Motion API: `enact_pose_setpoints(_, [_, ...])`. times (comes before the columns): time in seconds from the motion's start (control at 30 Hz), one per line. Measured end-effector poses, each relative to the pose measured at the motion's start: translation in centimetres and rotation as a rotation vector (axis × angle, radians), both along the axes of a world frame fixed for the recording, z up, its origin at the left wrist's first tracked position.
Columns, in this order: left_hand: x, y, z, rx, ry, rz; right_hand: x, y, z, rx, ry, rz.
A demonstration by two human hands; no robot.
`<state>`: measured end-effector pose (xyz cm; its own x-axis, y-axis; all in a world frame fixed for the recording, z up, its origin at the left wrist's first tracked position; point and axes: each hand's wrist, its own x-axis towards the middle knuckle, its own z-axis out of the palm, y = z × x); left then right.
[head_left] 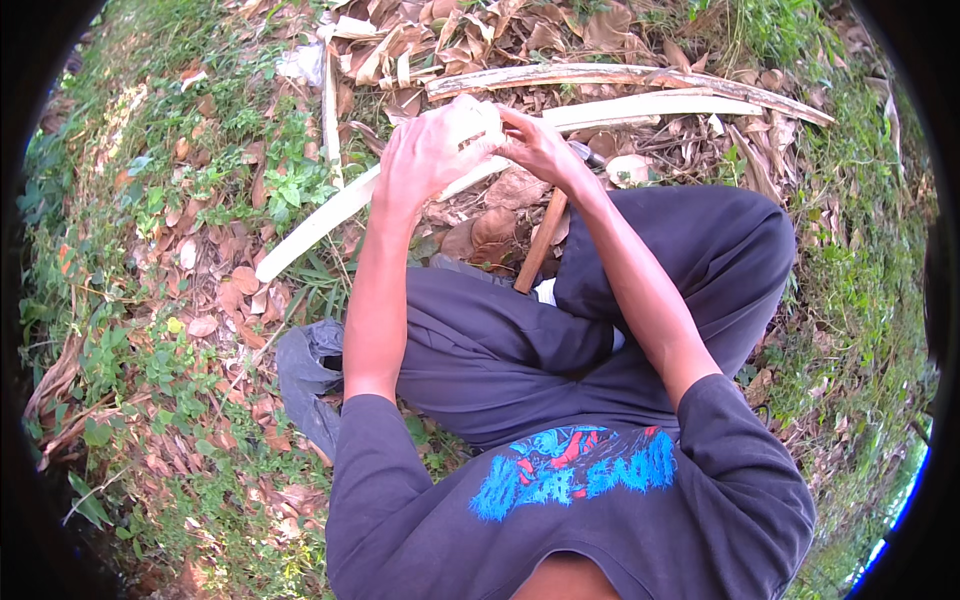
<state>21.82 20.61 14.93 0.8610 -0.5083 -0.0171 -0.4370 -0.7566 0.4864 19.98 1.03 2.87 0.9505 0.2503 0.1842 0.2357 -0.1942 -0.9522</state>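
Note:
My left hand (425, 155) and my right hand (540, 148) meet in front of my crossed legs, fingers curled in and fingertips close together. Between them is a small pale thing (480, 122), washed out by glare, whose kind I cannot make out. A long, pale, peeled strip of wood (318, 232) runs on the left from the ground up to below my hands. Close to my right hand, a tool with a brown wooden handle (543, 242) leans by my leg; its dark metal end (585, 152) is partly hidden.
Beyond my hands lie another pale strip (650, 108) and a curved, bark-edged strip (600, 74) on dry brown leaves. A thinner pale stick (331, 120) lies at the far left, near a white plastic scrap (301, 65). Dark cloth or plastic (308, 385) sits beside my left leg.

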Motion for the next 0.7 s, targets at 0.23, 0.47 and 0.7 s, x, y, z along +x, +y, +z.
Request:
enact_pose_setpoints(0.23, [-0.1,-0.3,0.5,0.007,-0.014,-0.036,-0.3,-0.2,0.5,0.008,-0.010,-0.012])
enact_pose_setpoints(0.47, [0.3,0.1,-0.9,-0.003,-0.039,-0.043,-0.4,-0.3,0.9,-0.030,-0.003,-0.012])
enact_pose_setpoints(0.7, [-0.3,-0.2,0.4,-0.010,-0.046,-0.073,-0.2,-0.2,0.2,-0.012,-0.015,-0.011])
